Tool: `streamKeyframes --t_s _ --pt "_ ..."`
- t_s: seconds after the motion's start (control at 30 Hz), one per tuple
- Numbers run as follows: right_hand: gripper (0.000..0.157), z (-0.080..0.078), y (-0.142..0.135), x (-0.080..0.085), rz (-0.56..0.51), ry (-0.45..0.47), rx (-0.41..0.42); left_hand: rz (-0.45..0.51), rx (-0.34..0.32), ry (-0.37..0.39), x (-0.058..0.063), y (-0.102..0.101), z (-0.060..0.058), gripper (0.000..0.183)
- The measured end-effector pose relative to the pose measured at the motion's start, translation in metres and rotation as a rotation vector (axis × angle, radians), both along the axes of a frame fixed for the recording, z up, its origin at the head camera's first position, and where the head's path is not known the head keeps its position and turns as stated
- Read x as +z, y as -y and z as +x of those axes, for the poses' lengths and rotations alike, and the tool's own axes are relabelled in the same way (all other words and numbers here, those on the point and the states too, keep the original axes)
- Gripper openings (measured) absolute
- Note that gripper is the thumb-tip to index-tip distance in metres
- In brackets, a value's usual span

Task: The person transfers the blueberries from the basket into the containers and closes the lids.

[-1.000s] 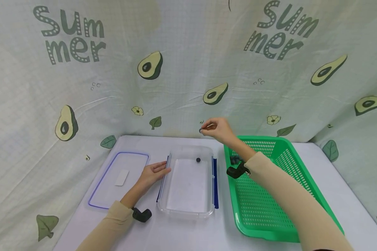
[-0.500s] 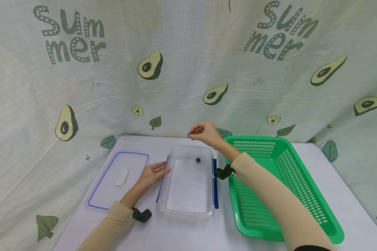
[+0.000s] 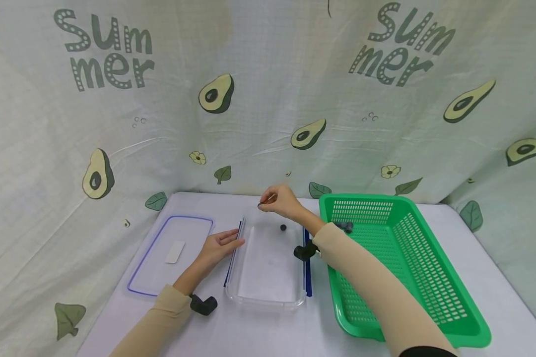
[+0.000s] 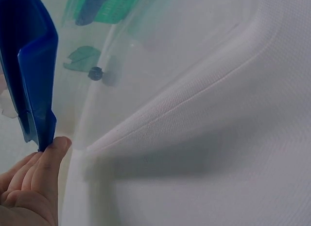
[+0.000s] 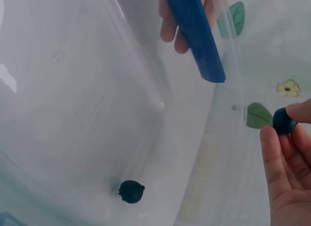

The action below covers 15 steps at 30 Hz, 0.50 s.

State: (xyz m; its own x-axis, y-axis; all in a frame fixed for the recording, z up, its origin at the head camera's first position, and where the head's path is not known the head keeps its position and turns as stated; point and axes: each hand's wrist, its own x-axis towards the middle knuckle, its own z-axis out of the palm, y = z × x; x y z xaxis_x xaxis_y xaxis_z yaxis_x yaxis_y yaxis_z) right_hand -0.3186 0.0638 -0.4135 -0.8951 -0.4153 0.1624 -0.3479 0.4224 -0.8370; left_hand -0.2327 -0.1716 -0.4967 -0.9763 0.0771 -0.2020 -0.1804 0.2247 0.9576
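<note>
In the head view, a clear plastic box [image 3: 268,263] with blue side latches sits mid-table. My left hand [image 3: 222,245] holds its left wall, thumb at the rim and fingers by the blue latch [image 4: 40,75]. Between thumb and fingertips, my right hand [image 3: 280,202] pinches a blueberry [image 5: 284,121] above the box's far left corner. Another blueberry [image 5: 131,192] lies inside, near the far end of the box.
Right of the box stands a green perforated basket [image 3: 420,248], with dark berries [image 3: 346,226] near its far left corner, partly behind the right forearm. A clear lid [image 3: 149,270] with blue edging and a white label lies to the left.
My right hand has moved left and down from near the basket to over the box's far end, carrying the blueberry. The left hand stays at the box wall.
</note>
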Motion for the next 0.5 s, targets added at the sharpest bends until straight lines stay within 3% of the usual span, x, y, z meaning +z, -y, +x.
streamKeyframes --t_s 0.5 --pt "0.010 0.005 0.015 -0.022 0.123 -0.064 0.136 0.017 0.004 0.005 0.003 -0.001 0.000 0.064"
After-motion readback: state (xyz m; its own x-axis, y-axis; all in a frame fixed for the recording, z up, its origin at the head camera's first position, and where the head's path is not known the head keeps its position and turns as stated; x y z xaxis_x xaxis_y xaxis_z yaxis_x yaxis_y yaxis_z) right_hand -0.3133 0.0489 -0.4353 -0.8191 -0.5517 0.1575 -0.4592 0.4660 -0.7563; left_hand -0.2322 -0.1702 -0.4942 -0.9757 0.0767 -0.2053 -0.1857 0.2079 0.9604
